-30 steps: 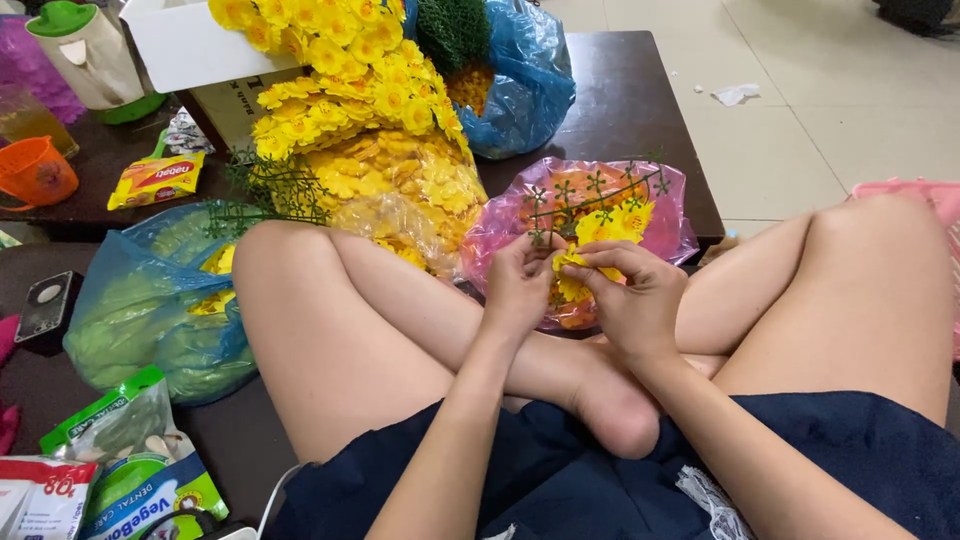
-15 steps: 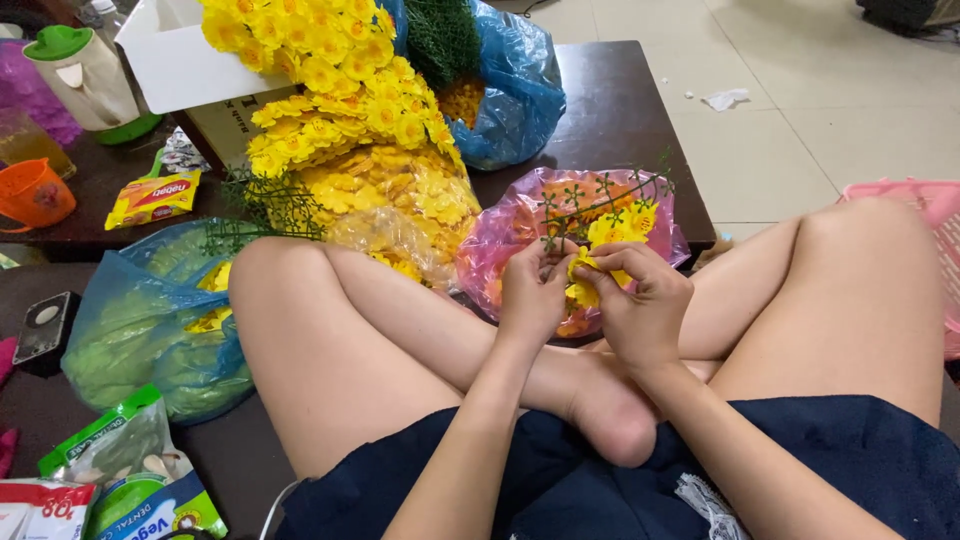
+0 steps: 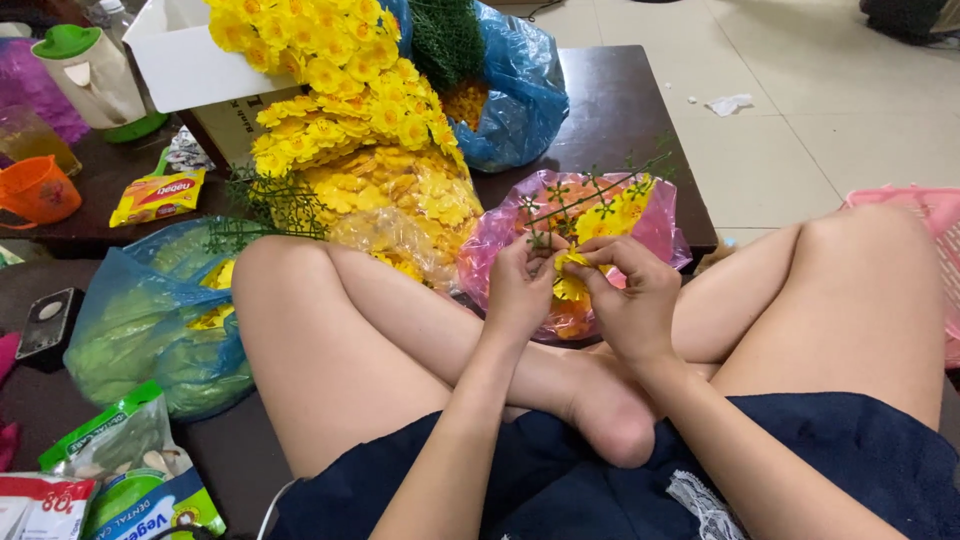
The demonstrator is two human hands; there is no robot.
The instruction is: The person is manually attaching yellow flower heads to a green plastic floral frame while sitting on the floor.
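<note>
Person sits cross-legged on floor, low dark table [image 3: 640, 110] ahead. On table: big heap of yellow fake flowers [image 3: 350, 110], white box [image 3: 185, 60] behind it, blue plastic bag [image 3: 520, 90] w/ dark green foliage [image 3: 445, 35] poking out top. Left side: orange cup [image 3: 35, 190], cream jug w/ green lid [image 3: 90, 70], yellow snack packet [image 3: 155, 195]. Nearer, by left knee: 2nd blue bag w/ green leaves [image 3: 150, 320], black phone [image 3: 48, 322], a few packets at bottom-left corner. Pink basket [image 3: 925, 215] at far right edge, mostly cut off by right knee. Pink plastic bag [image 3: 560, 260] of yellow and orange petals sits just beyond crossed shins, partly hidden by both hands. Work item: thin green wire stem [image 3: 600, 195], many small side sprigs, rising tilted up-right from hands over pink bag; yellow blooms already on some tips. Small yellow flower [image 3: 572, 275] between the 2 hands, just above shins. Left hand [image 3: 520, 285] pinching stem base, fingers curled. Right hand [image 3: 630, 300] gripping the yellow flower w/ thumb + forefinger, touching left hand. Exact join of flower to stem hidden by fingers.
</note>
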